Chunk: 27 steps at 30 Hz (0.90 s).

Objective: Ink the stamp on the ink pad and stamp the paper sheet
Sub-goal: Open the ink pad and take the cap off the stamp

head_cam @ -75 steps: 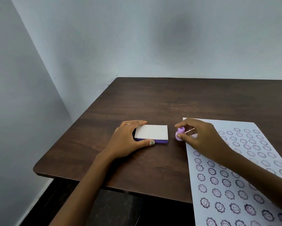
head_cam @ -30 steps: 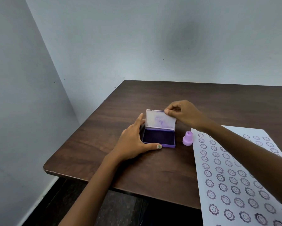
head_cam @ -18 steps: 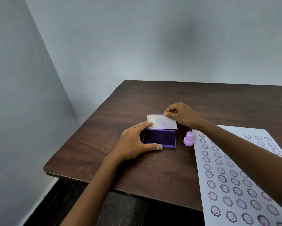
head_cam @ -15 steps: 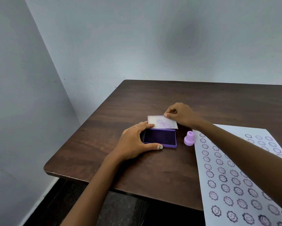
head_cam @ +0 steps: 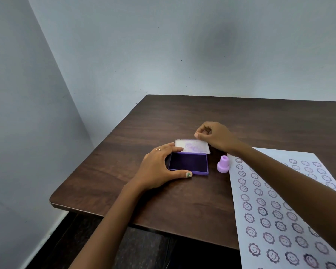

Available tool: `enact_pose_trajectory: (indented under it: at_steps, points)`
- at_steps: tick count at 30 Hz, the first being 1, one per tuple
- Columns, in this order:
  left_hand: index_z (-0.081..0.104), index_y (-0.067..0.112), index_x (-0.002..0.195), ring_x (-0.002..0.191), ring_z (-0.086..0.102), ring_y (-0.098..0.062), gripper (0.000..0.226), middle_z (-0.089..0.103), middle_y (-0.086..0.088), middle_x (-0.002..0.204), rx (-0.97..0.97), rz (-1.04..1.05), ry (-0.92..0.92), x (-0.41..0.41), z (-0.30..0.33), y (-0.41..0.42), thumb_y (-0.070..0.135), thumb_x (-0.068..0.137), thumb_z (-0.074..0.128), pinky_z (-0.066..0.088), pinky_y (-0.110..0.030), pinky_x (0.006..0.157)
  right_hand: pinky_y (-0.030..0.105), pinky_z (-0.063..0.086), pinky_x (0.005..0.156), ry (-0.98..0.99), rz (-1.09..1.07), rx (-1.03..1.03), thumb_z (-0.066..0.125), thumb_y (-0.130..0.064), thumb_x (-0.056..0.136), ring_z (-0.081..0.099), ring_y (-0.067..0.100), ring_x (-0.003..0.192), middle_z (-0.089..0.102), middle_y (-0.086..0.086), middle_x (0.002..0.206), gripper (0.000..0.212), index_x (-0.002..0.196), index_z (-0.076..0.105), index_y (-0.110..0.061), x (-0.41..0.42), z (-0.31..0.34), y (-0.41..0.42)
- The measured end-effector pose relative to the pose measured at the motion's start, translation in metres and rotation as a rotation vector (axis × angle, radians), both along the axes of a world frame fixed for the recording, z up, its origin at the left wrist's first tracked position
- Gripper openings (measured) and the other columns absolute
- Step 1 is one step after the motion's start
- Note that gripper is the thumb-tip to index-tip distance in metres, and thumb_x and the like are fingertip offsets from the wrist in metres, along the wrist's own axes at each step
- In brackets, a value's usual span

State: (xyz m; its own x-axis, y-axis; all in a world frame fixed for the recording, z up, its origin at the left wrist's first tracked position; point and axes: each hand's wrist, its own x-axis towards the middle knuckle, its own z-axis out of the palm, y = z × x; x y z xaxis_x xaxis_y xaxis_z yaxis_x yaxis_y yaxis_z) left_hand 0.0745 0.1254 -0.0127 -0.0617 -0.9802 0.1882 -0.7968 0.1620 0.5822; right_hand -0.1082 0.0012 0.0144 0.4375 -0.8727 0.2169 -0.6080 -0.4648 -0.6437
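The purple ink pad (head_cam: pixel 188 162) lies open on the dark wooden table (head_cam: pixel 182 202), its white lid (head_cam: pixel 191 147) folded flat behind it. My left hand (head_cam: pixel 157 169) grips the pad's base, thumb along the front edge and fingers at the left and back. My right hand (head_cam: pixel 216 136) hovers at the lid's far right corner with thumb and forefinger pinched; I see nothing between them. The lilac stamp (head_cam: pixel 223 166) stands upright just right of the pad, untouched. The paper sheet (head_cam: pixel 276 220), covered with rows of purple smiley prints, lies to the right under my right forearm.
Pale walls meet in a corner behind and left of the table. The table's left and front edges are close to the pad, with dark floor below. The paper overhangs the front edge.
The closed ink pad has been opened: my right hand left the stamp standing, swung the lid up and back, and laid it flat. My left hand kept hold of the base.
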Motion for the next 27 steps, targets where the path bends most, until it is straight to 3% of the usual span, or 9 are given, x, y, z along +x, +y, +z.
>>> enact_pose_trajectory:
  at_steps: [2, 7, 10, 13, 18, 22, 27]
  points:
    - [0.048, 0.036, 0.133, 0.132, 0.036, -0.008, 0.080, 0.040, 0.012, 0.147, -0.003, 0.003, -0.005, 0.000, 0.000, 0.000, 0.063, 0.062, 0.073, 0.032, -0.043, 0.111, 0.034, 0.046, 0.072, -0.020, 0.027, 0.036, 0.058, -0.031, 0.086, 0.057, 0.022, 0.083, 0.067, 0.013, 0.093, 0.025, 0.091, 0.065, -0.007, -0.009, 0.012, 0.006]
    - [0.044, 0.036, 0.135, 0.132, 0.036, -0.008, 0.084, 0.041, 0.013, 0.146, -0.028, 0.009, 0.001, -0.001, -0.002, 0.000, 0.062, 0.061, 0.075, 0.032, -0.040, 0.111, 0.021, 0.039, 0.060, 0.166, 0.254, 0.236, 0.062, -0.049, 0.077, 0.053, 0.001, 0.064, 0.065, -0.006, 0.077, 0.031, 0.083, 0.068, -0.020, -0.044, 0.048, 0.041]
    - [0.044, 0.036, 0.135, 0.131, 0.037, -0.008, 0.084, 0.041, 0.013, 0.145, -0.038, 0.008, 0.004, -0.001, -0.003, 0.000, 0.064, 0.061, 0.074, 0.033, -0.039, 0.110, 0.016, 0.037, 0.059, 0.318, 0.246, 0.180, 0.071, -0.050, 0.068, 0.054, -0.010, 0.064, 0.066, -0.011, 0.085, 0.031, 0.088, 0.067, -0.027, -0.057, 0.046, 0.056]
    - [0.044, 0.037, 0.133, 0.127, 0.037, -0.007, 0.083, 0.043, 0.015, 0.143, -0.054, 0.013, 0.052, -0.002, -0.003, 0.001, 0.068, 0.060, 0.068, 0.035, -0.038, 0.108, 0.009, 0.039, 0.056, 0.340, 0.230, 0.070, 0.076, -0.039, 0.069, 0.053, -0.009, 0.067, 0.065, -0.009, 0.088, 0.024, 0.087, 0.067, -0.025, -0.063, 0.032, 0.062]
    - [0.050, 0.038, 0.126, 0.120, 0.040, 0.004, 0.060, 0.049, 0.023, 0.132, -0.204, 0.043, 0.027, -0.008, 0.002, 0.001, 0.064, 0.072, 0.059, 0.030, -0.032, 0.109, 0.013, 0.043, 0.062, 0.158, 0.179, 0.065, 0.076, -0.029, 0.070, 0.060, 0.006, 0.075, 0.068, -0.006, 0.086, 0.019, 0.085, 0.070, -0.018, -0.075, 0.021, 0.063]
    - [0.058, 0.033, 0.118, 0.113, 0.048, 0.007, 0.047, 0.057, 0.024, 0.123, -0.339, -0.014, 0.071, -0.033, 0.012, -0.003, 0.057, 0.078, 0.057, 0.028, -0.034, 0.112, 0.018, 0.049, 0.052, -0.205, 0.111, 0.124, 0.073, -0.032, 0.069, 0.064, 0.010, 0.059, 0.071, 0.003, 0.074, 0.025, 0.081, 0.069, -0.010, -0.092, 0.020, 0.060]
    - [0.059, 0.030, 0.118, 0.106, 0.057, 0.003, 0.045, 0.066, 0.015, 0.114, -0.290, -0.173, 0.117, -0.088, 0.036, -0.029, 0.052, 0.079, 0.064, 0.030, -0.037, 0.111, 0.022, 0.048, 0.052, -0.589, 0.026, 0.262, 0.066, -0.037, 0.072, 0.057, 0.014, 0.056, 0.063, 0.004, 0.061, 0.033, 0.081, 0.067, -0.005, -0.109, 0.012, 0.052]
